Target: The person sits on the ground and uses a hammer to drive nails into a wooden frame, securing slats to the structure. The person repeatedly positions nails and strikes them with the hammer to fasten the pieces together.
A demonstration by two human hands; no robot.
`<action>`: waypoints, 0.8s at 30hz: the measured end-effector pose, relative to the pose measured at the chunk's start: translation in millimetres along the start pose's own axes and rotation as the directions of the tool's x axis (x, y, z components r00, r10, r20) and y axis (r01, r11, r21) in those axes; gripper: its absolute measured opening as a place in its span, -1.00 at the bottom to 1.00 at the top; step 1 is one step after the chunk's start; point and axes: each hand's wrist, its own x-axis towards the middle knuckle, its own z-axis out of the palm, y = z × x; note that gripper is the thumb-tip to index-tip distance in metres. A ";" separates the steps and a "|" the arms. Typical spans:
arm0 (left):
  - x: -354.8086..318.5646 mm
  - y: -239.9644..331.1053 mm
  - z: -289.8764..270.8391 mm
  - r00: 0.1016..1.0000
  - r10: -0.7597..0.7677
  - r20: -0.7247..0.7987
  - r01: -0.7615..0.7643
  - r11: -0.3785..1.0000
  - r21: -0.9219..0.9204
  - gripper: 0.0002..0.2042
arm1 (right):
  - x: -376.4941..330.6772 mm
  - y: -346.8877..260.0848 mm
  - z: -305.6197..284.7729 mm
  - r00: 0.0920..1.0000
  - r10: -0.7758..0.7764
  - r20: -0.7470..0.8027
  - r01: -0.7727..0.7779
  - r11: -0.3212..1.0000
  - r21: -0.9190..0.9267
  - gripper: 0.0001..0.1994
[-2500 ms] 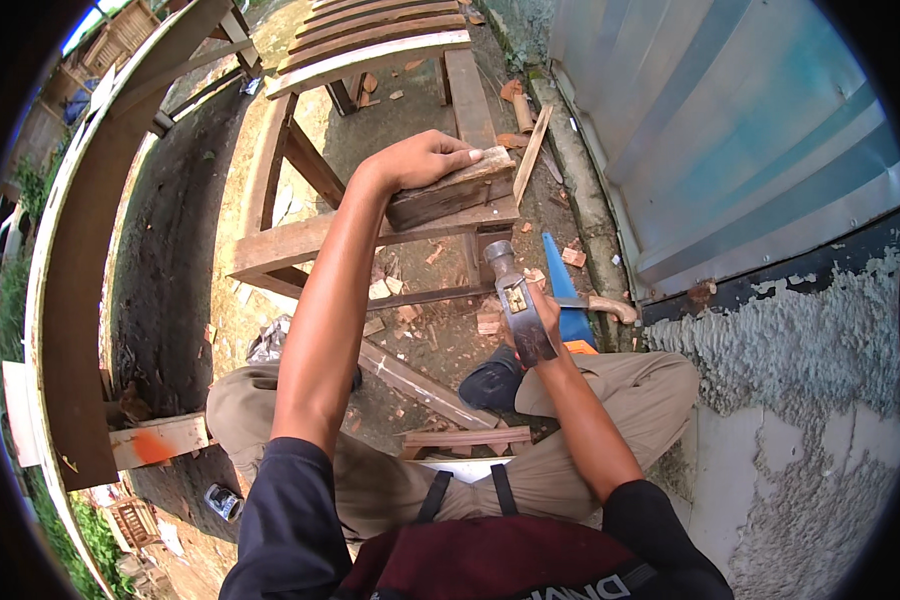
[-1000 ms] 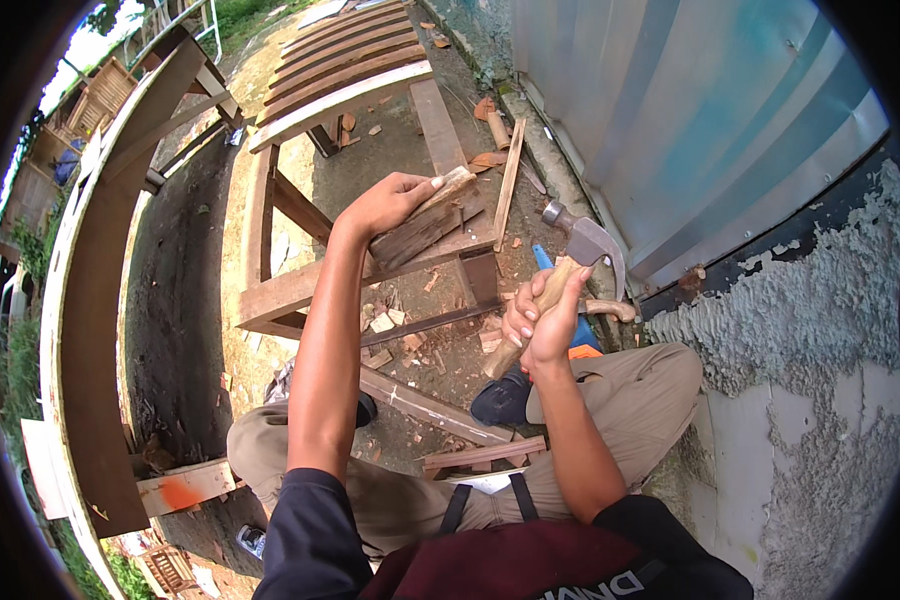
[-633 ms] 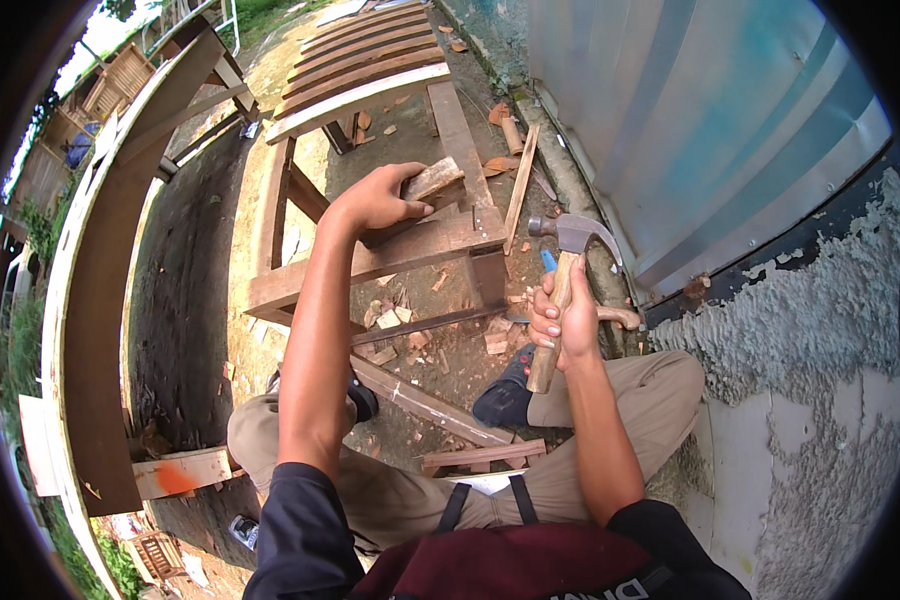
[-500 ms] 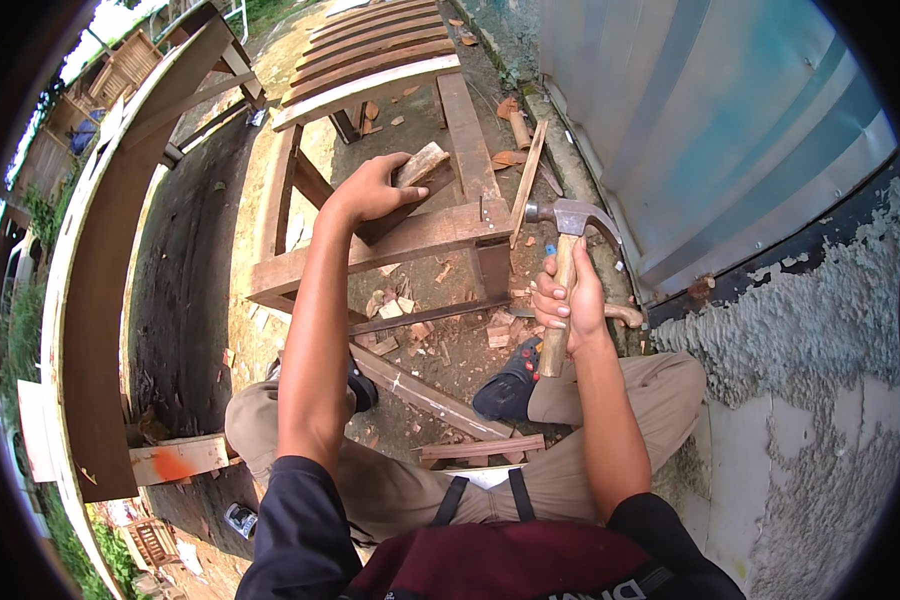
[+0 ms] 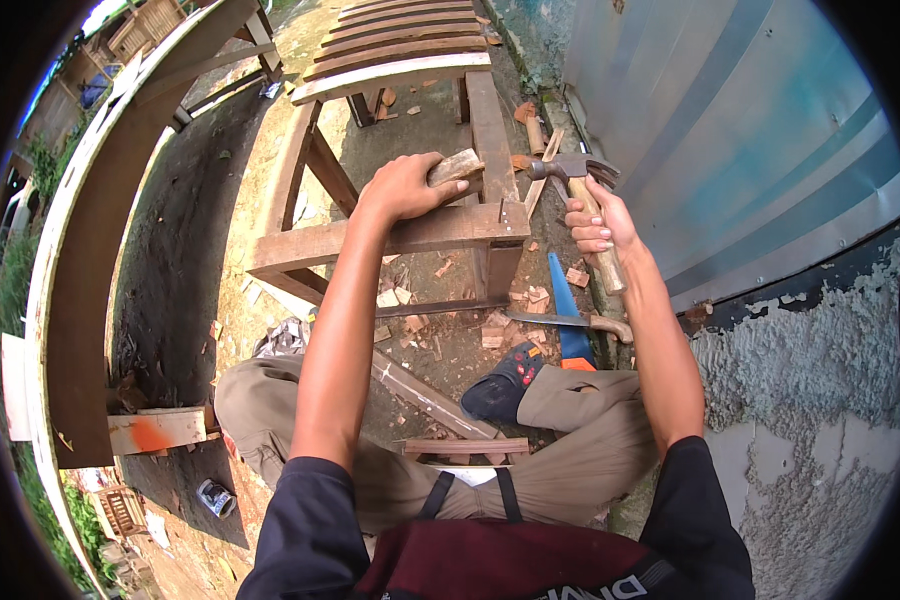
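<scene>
Head view looks down on a seated person's two arms stretched over a rough wooden frame point(image 5: 390, 235) that stands on bare dirt ground point(image 5: 190, 260). Left hand point(image 5: 405, 185) rests on the frame's near crossbar, its fingers curled closed around a short wooden block point(image 5: 457, 165) that lies against the frame's right rail, close to the corner joint. Right hand point(image 5: 602, 222) is raised just to the right of that corner, fingers wrapped tight round the wooden handle of a claw hammer point(image 5: 575, 180); the steel head sits level with the block and a little apart from it, face turned toward the frame.

Below the hammer, a blue handsaw point(image 5: 568, 315) lies on the ground, and a long knife with a wooden handle point(image 5: 565, 322) lies across it. Wood chips and offcuts point(image 5: 515, 320) litter the dirt between the frame's leg and the person's dark shoe point(image 5: 505, 380). A loose wooden slat point(image 5: 430, 395) runs slantwise under the left forearm toward the knees, and another short slat point(image 5: 465, 445) lies across the lap. A corrugated metal wall point(image 5: 730, 130) rises close on the right, leaving little room beside the hammer arm, with rough grey plaster point(image 5: 810, 400) below it. A long curved plank point(image 5: 100, 250) borders the left side, and a slatted wooden panel point(image 5: 400, 40) lies beyond the frame.
</scene>
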 end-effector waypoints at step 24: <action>-0.6 -0.8 0.0 0.999 -0.048 -0.025 0.048 0.999 -0.025 -0.33 | -53.8 3.1 161.2 0.872 -0.489 0.026 0.196 0.299 -0.934 -0.45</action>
